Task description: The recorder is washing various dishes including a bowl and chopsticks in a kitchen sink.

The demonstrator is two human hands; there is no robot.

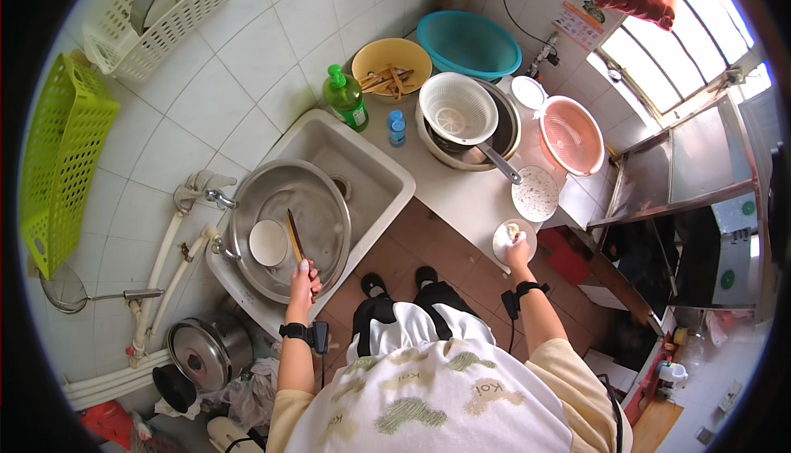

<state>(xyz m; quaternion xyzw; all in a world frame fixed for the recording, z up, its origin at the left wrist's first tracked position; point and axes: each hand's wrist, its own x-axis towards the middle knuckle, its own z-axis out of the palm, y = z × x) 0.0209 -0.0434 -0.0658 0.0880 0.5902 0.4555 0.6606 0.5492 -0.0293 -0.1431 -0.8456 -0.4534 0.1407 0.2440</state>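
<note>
My left hand [304, 283] grips a bundle of chopsticks [294, 235] with dark and light wood, held over a round metal basin [338, 255]. The basin sits in the sink [386, 171] and holds cloudy water. A white bowl [268, 243] rests inside it, left of the chopsticks. On the right, my right hand [518, 250] is over a small pale dish [502, 244] at the counter's front edge. Its fingers pinch a small whitish-yellow item [512, 230], too small to identify. A speckled plate [535, 194] lies just behind that dish.
On the counter [442, 190] stand a green dish-soap bottle [345, 99], a blue bottle [397, 128], a yellow bowl [366, 54] of wooden sticks, a white colander [460, 107] over a handled pan, a teal basin [469, 45] and a pink basket [571, 136]. Taps [221, 199] overhang the metal basin's left side.
</note>
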